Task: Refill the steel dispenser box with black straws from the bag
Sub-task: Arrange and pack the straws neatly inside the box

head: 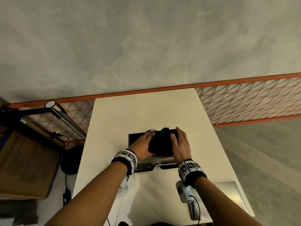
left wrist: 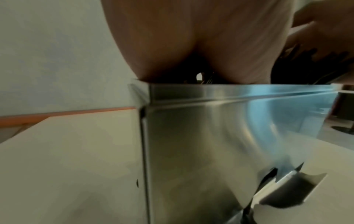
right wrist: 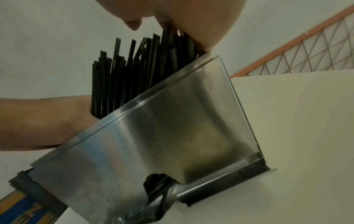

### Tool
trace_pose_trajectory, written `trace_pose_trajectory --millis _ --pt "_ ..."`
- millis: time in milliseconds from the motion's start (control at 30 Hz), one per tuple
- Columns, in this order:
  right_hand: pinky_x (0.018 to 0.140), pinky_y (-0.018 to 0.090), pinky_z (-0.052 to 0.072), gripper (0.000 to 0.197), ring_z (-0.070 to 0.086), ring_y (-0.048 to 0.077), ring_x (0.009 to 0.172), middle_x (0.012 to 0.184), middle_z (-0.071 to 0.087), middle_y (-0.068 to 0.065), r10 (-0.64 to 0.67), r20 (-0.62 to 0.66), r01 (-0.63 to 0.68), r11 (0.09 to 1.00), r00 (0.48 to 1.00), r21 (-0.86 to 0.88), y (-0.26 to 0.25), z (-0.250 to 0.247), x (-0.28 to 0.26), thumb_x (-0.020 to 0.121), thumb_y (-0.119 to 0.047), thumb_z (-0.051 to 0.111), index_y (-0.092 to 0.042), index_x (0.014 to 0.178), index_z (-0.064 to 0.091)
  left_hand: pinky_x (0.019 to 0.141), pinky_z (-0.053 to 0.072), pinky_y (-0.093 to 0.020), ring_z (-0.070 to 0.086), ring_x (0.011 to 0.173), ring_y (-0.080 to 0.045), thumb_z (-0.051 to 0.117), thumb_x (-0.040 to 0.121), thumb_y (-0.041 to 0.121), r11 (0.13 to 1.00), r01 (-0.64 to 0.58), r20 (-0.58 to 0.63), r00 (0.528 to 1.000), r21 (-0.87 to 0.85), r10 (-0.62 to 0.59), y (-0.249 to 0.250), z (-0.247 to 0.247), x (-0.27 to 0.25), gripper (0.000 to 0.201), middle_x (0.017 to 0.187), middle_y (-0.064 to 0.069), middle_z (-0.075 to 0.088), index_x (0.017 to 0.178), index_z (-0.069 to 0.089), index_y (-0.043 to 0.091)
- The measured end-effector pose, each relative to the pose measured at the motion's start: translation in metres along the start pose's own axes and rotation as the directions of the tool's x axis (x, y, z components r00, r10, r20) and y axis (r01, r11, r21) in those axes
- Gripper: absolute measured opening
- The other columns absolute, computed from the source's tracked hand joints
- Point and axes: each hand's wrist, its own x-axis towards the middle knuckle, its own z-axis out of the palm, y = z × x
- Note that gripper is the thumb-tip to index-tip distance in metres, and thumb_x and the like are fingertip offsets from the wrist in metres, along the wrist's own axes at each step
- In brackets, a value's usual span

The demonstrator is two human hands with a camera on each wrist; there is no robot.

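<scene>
The steel dispenser box (head: 135, 137) stands open-topped in the middle of the white table (head: 146, 111). A thick bundle of black straws (head: 160, 143) sits slanted in its top opening, with the ends sticking out above the rim (right wrist: 134, 68). My left hand (head: 149, 137) grips the bundle's left side, palm on the box rim (left wrist: 191, 37). My right hand (head: 175, 134) curls round the bundle's right end (right wrist: 201, 19). A few straws show in the cut-out low in the box front (right wrist: 159, 186). Something purple (head: 151, 130) peeks out behind the box.
A flat steel plate (head: 228, 193) lies at the table's near right corner. An orange mesh fence (head: 244, 101) runs behind the table. A lamp bar (head: 65, 118) and a cardboard box (head: 24, 160) are at the left. Crinkled plastic (right wrist: 138, 212) lies at the box's front tray.
</scene>
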Motion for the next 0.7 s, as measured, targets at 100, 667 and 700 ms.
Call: trace_pose_trajectory --millis 100,667,700 --pt "0.107 0.022 0.026 0.057 0.039 0.020 0.138 0.151 0.040 0.003 0.008 -0.023 -0.007 0.999 1.000 0.044 0.002 0.002 0.002 0.102 -0.045 0.037 -0.014 0.149 0.038 0.111 0.044 -0.051 0.043 0.136 -0.034 0.078 0.082 0.027 0.996 -0.020 0.013 1.000 0.088 0.019 0.007 0.000 0.003 0.104 0.159 -0.003 0.028 0.162 0.011 0.036" --pt "0.114 0.030 0.031 0.043 0.043 0.019 0.136 0.143 0.050 0.005 -0.097 -0.006 0.097 0.995 0.995 0.004 -0.001 0.010 0.001 0.103 -0.032 0.041 -0.009 0.136 0.055 0.120 0.034 -0.045 0.037 0.143 -0.025 0.053 0.088 0.071 0.993 -0.108 -0.207 0.974 -0.043 0.097 0.011 0.029 -0.012 0.091 0.155 -0.002 0.029 0.161 0.025 0.025" --pt "0.114 0.029 0.030 0.038 0.043 0.020 0.135 0.142 0.051 0.006 -0.115 0.004 0.116 0.993 0.993 -0.026 0.000 0.011 0.002 0.104 -0.026 0.042 -0.007 0.134 0.057 0.121 0.032 -0.044 0.034 0.144 -0.024 0.050 0.085 0.076 0.994 -0.105 -0.201 0.975 -0.035 0.096 0.008 0.028 -0.014 0.095 0.156 -0.001 0.028 0.161 0.026 0.024"
